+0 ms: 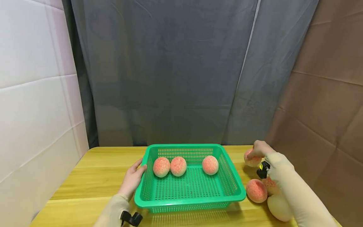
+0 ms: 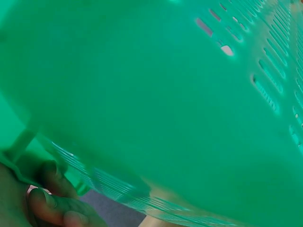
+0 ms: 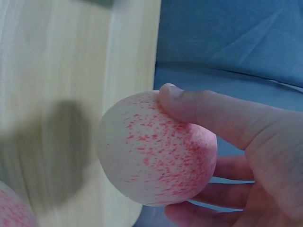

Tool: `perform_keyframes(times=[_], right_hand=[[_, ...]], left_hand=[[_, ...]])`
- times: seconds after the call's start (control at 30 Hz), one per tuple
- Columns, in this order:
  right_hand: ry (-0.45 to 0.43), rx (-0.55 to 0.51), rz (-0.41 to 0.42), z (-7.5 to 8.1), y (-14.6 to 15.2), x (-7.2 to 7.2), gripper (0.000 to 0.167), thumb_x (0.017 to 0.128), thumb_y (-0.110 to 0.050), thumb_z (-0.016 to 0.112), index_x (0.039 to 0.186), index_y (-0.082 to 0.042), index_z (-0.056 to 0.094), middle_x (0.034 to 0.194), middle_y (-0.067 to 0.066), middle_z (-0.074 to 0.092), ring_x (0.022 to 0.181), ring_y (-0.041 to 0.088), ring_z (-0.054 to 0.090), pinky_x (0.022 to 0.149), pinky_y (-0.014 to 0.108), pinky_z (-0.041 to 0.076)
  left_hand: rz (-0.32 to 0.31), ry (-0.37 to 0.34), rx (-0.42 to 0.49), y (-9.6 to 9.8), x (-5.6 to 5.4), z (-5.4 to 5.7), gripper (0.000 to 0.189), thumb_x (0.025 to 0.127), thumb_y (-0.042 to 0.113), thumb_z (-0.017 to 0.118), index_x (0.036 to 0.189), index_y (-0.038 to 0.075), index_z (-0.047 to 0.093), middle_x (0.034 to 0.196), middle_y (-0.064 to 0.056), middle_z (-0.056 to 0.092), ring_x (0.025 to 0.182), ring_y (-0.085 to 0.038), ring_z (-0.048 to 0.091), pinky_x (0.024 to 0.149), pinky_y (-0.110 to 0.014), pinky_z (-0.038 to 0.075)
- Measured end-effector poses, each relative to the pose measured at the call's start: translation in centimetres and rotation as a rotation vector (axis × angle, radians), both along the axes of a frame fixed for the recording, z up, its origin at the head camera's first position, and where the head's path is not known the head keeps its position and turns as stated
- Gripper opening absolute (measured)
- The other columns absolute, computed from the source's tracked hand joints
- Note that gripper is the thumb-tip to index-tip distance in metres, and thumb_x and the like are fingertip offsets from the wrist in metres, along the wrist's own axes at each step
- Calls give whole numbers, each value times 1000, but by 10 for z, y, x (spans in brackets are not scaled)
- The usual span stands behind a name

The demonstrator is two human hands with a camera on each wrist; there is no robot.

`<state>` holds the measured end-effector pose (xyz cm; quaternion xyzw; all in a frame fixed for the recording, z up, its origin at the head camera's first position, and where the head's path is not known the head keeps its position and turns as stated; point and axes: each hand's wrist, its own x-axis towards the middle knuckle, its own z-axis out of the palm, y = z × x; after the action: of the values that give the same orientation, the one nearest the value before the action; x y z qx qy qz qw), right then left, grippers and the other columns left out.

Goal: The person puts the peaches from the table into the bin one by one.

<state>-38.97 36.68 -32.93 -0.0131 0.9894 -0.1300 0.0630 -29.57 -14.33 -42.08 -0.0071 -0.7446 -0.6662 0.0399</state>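
Note:
A green plastic basket (image 1: 193,201) stands on the table with three pink-speckled peaches inside: two side by side at the left, one peach (image 1: 210,165) toward the right. My left hand (image 1: 132,179) grips the basket's left rim, thumb on top; in the left wrist view its curled fingers (image 2: 61,208) show beneath the rim. Past the basket's right side, my right hand (image 1: 260,149) holds another peach (image 3: 156,151) between thumb and fingers. In the right wrist view this peach is raised, its shadow falling on the wood.
Right of the basket, a redder peach (image 1: 256,190), a partly hidden peach (image 1: 270,185) and a pale one (image 1: 279,207) lie close together under the right forearm. A grey curtain (image 1: 170,78) hangs behind the wooden table (image 1: 90,179); a brown cloth (image 1: 326,104) borders the right side.

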Motion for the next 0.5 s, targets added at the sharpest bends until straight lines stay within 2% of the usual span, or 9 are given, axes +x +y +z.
perform_keyframes(times=[0.23, 0.3, 0.4, 0.5], right_hand=[[63, -26, 40, 25, -12, 4, 29, 71, -26, 81, 73, -3, 63, 69, 5, 57, 62, 19, 50, 56, 30, 44], [80, -19, 65, 31, -16, 4, 32, 71, -25, 81, 79, 1, 64, 73, 8, 59, 64, 21, 52, 57, 32, 45], [111, -3, 94, 40, -25, 4, 54, 72, -25, 81, 104, 13, 61, 91, 20, 63, 78, 28, 58, 67, 39, 51], [142, 13, 133, 49, -38, 5, 77, 73, -26, 80, 125, 21, 48, 110, 30, 60, 92, 36, 60, 77, 46, 52]], left_hand=[[-7, 7, -24, -1, -1, 3, 56, 104, 20, 45, 151, -2, 27, 131, -32, 51, 99, -35, 64, 75, -36, 55], [-12, 4, -31, -1, -1, 3, 57, 104, 22, 45, 151, -2, 26, 135, -32, 48, 102, -34, 64, 77, -37, 55], [-18, 8, -40, -1, 0, 1, 58, 104, 23, 45, 152, -3, 25, 137, -32, 46, 102, -34, 63, 77, -37, 55], [-21, 13, -40, -1, -1, -2, 58, 104, 24, 46, 152, -2, 25, 137, -32, 46, 101, -34, 64, 76, -37, 55]])
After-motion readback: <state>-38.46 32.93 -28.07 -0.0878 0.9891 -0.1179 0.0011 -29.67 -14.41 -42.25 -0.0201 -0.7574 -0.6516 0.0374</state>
